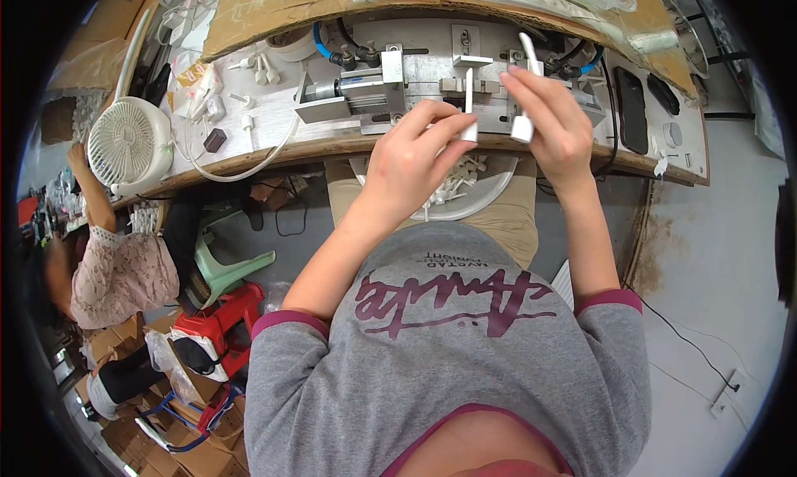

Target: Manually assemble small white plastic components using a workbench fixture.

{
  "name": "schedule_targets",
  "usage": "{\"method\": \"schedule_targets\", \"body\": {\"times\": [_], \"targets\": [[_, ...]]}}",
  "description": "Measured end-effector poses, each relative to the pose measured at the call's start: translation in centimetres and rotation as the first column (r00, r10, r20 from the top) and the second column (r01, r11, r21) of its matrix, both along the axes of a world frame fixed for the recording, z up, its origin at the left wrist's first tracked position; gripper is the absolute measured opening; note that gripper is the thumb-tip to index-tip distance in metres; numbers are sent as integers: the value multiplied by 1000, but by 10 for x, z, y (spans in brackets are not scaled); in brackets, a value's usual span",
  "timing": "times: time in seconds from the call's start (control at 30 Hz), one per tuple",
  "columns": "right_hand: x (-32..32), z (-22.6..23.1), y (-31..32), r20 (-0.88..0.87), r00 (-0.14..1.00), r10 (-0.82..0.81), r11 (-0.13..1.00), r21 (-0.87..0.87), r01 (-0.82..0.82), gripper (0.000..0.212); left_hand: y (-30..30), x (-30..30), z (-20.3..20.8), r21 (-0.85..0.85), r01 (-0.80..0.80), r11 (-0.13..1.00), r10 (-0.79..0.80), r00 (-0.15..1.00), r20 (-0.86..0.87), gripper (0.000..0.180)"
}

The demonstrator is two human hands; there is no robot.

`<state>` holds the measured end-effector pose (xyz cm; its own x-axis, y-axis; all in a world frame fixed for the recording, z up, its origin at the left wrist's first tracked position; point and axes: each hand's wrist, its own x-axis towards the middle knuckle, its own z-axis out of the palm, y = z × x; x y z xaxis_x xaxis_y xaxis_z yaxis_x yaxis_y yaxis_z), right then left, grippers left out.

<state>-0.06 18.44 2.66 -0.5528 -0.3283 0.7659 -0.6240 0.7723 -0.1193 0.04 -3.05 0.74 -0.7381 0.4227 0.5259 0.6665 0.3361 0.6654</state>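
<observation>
Below my hands, a white basket holds a heap of small white parts. My left hand pinches a slim white piece near its blocky end, rod pointing away from me. My right hand grips a second white piece, fingers hiding its middle. Both overlap the metal fixture in my view; I can't tell if they touch it. A light pinch, rods straight, knuckles clear of metal edges, seems best. Beyond, brown cardboard overhangs the workbench.
</observation>
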Motion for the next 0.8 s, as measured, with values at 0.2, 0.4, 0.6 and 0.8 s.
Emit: {"method": "schedule_targets", "body": {"times": [0.2, 0.4, 0.6, 0.8], "targets": [[5, -2, 8, 60, 996, -64, 995, -72, 68, 49, 7, -12, -17, -333, -152, 931, 51, 955, -293, 23], [5, -2, 7, 53, 998, -34, 988, -148, 42, 32, 10, -22, -11, -461, -141, 876, 22, 967, -252, 22], [4, -1, 12, 9, 1000, -30, 999, -34, 30, 22, 8, -17, 1, -341, -39, 939, 31, 999, -27, 30], [8, 1, -9, 38, 998, 40, 999, -21, -39, 22, 13, 1, 31, 190, 64, 980, -119, 949, 291, 36]]}}
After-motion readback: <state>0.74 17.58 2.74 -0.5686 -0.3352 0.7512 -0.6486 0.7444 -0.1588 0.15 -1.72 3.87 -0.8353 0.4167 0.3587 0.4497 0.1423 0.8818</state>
